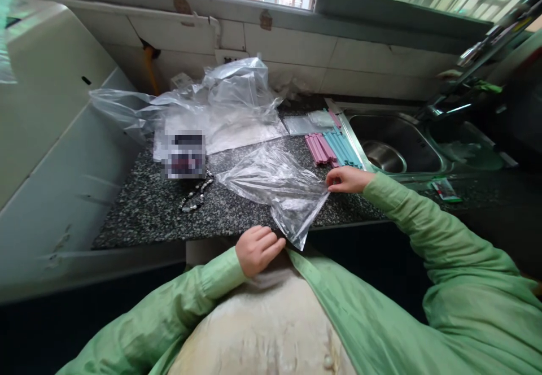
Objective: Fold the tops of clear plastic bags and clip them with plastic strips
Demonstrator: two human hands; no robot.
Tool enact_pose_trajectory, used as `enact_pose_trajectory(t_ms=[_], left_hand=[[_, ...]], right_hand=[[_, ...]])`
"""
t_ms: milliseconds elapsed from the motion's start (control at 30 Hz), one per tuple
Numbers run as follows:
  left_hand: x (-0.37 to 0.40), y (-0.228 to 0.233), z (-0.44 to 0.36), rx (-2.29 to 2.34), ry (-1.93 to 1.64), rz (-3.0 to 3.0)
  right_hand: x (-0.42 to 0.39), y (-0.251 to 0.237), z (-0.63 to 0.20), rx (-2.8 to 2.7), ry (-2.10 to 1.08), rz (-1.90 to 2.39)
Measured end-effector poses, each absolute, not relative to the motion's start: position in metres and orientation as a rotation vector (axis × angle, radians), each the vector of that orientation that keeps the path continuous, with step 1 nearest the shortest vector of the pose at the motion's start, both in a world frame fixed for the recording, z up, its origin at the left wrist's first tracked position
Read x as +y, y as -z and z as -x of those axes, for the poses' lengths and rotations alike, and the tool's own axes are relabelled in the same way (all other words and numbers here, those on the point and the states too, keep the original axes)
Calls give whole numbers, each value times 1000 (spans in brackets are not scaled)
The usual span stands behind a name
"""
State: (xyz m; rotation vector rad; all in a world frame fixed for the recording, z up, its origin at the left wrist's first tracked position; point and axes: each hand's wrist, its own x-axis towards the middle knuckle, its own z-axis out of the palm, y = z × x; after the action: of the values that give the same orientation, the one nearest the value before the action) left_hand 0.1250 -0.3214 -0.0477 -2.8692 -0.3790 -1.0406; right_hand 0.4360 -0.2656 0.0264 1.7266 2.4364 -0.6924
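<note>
Clear, thin plastic is what both hands are busy with: a crumpled bag (277, 186) lies at the centre of the frame on the speckled dark worktop (144, 208), its lower corner hanging over the front edge. The right hand (348, 179) pinches the bag's right edge between thumb and fingertips, closed on the film. The left hand (257, 249), lower centre, is loosely curled with its fingertips at the dangling corner; I cannot tell whether it actually grips the plastic or only touches it.

The bag looks nearly weightless, limp and slippery, and it would likely fold or slide rather than hold a shape, so edges and corners seem the surest places to take it, as the right hand does.

Just above the right hand lie pink sticks (318, 149) beside blue sticks (342, 148), next to the sink (396, 149). More loose plastic bags (220, 101) are heaped toward the upper left, and a bead string (197, 193) lies left of the bag.
</note>
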Motion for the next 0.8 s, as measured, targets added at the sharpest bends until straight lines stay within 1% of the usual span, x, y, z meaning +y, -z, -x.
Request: enact_pose_trajectory(t_ms=[67, 133, 233, 300, 367, 500, 600, 633, 700, 800], left_hand=[[-306, 40, -115, -539, 1016, 2775], [-286, 34, -105, -632, 901, 2680], [-258, 28, -99, -641, 726, 2644], [-246, 29, -103, -642, 663, 2666], [-241, 31, -108, -591, 642, 2704], [-242, 35, -109, -515, 691, 2726], [-246, 37, -100, -515, 742, 2713], [-248, 37, -96, -510, 757, 2711], [-251, 36, -89, -498, 772, 2713], [-255, 35, -83, -486, 742, 2733]], right_hand=[[-274, -32, -434, 2526, 418, -1798], [-283, -36, -429, 2649, 197, -1804], [-288, -37, -418, 2757, 82, -1814], [-282, -36, -413, 2664, 169, -1965], [-273, -33, -413, 2438, 394, -2099], [-260, -21, -421, 2006, 872, -2092], [-262, -12, -426, 1885, 1267, -2076], [-264, -9, -427, 1880, 1346, -2079], [-266, -6, -428, 1927, 1353, -2112], [-267, -5, -428, 2034, 1178, -2153]])
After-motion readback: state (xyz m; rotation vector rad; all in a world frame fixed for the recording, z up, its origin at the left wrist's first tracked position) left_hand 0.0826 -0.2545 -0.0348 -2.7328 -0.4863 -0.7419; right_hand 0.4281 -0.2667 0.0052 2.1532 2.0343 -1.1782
